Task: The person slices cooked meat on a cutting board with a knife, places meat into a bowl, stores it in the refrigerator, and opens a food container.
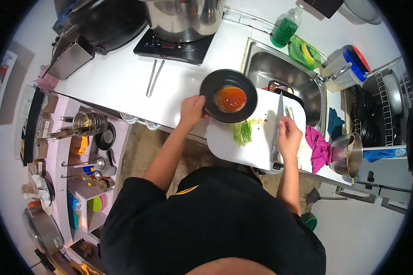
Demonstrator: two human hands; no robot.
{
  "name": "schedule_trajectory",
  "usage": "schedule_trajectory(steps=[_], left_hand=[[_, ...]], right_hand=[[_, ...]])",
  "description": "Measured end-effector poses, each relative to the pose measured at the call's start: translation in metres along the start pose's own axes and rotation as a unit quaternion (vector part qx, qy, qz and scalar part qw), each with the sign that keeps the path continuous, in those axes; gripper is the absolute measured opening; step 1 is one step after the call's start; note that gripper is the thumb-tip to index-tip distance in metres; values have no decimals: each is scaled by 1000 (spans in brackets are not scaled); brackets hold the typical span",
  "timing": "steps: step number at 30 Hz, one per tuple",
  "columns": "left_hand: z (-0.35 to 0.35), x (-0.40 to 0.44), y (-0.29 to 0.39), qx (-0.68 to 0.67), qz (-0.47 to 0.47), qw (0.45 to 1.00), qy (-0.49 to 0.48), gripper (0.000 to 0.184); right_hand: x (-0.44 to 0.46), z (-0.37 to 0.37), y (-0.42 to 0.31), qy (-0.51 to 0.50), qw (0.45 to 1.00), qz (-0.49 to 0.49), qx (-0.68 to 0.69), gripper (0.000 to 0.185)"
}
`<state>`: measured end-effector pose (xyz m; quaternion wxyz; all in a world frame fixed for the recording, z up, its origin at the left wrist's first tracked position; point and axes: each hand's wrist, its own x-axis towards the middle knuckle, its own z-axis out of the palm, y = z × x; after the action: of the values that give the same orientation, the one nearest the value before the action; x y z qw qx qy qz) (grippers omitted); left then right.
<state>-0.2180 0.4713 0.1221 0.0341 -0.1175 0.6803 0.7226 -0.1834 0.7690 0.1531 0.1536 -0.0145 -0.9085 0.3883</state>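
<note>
My left hand (pixel 192 111) grips the rim of a black plate (pixel 210 82) and holds it over the far left part of the white cutting board (pixel 222 144). Red-orange sauce (pixel 231 99) pools in the plate's middle. Beneath the plate's near edge lies a small heap of cut green strips (pixel 243 133), with tiny scraps beside it. My right hand (pixel 289 135) has its fingers closed on a long knife (pixel 280 107) over the right side of the board, the blade pointing toward the sink.
The steel sink (pixel 253 55) lies behind the board. A magenta cloth (pixel 319 149) and a metal bowl (pixel 346 158) sit at the right. Tongs (pixel 154 79) rest on the counter near an induction cooker (pixel 172 49) bearing a large pot (pixel 181 20). Shelves (pixel 69 151) stand left.
</note>
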Motion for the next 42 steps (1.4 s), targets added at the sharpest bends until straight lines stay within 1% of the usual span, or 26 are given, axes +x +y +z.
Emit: schedule_trajectory(steps=[1,2,4,6,8,9,10,11,12,13,14,17,18,20,22,23,25,27,28,31,32,33,34,35,38,42], left_hand=[[-12,-6,6,0,4,999,33,34],[-34,-7,1,48,-2,998,49,34],[-89,-17,1,241,141,960,35,32],[-122,-54,33,183,73,973,117,34],[-163,-74,46,165,49,968,183,38],[-187,-80,49,155,20,963,217,38],[-207,-86,51,197,49,948,246,35],[-246,-86,43,308,80,917,238,32],[-242,-96,58,159,34,952,260,30],[-253,-100,60,149,34,954,257,28],[-271,-98,60,139,32,956,256,27],[-292,-84,52,107,2,930,351,28],[-304,-78,43,79,7,940,331,29],[-313,-58,28,48,18,937,346,29],[-328,-28,2,25,22,940,339,29],[-334,-15,-11,8,24,941,337,30],[-321,9,-24,-19,33,942,334,31],[-306,28,-30,-49,37,941,332,32],[-305,37,-34,-53,41,943,326,33],[-307,57,-42,-16,51,954,294,34],[-305,61,-43,-29,56,954,294,32],[-301,63,-41,-44,59,954,289,33],[-296,64,-39,-60,63,955,285,33],[-292,64,-37,-60,64,953,290,33],[-276,46,-26,-93,3,951,295,47],[-262,4,-61,-99,134,920,355,36]], right_hand=[[12,14,1,-6,998,-63,-18,16],[25,33,-11,-26,999,-39,1,15],[56,89,-33,-64,991,-106,52,17],[82,163,-71,-84,976,-162,116,15],[97,250,-110,-101,950,-295,25,11],[93,275,-140,-148,947,-284,23,14],[90,281,-167,-263,862,-409,-141,21],[78,259,-204,-307,919,-237,-76,38],[72,284,-215,-337,930,-124,-75,55],[66,309,-219,-332,939,-75,-49,59],[61,330,-221,-327,944,-28,-21,63],[43,359,-213,-311,947,-44,-62,63],[36,361,-207,-310,950,-27,-28,57],[38,342,-197,-304,953,-11,0,52],[44,264,-185,-456,872,-163,-77,32],[51,218,-177,-511,856,-75,25,20],[59,163,-127,-566,777,92,258,23],[71,66,-86,-465,762,208,401,39],[89,34,-38,-440,772,153,433,40],[130,-59,37,-212,953,120,182,35],[150,-74,91,-185,965,148,112,31],[166,-87,139,-185,970,142,-71,25],[177,-94,173,-209,934,114,-266,24],[187,-90,227,-237,886,3,-399,25],[175,-69,236,-351,860,22,-371,29],[179,-44,256,-331,898,71,-281,27]])
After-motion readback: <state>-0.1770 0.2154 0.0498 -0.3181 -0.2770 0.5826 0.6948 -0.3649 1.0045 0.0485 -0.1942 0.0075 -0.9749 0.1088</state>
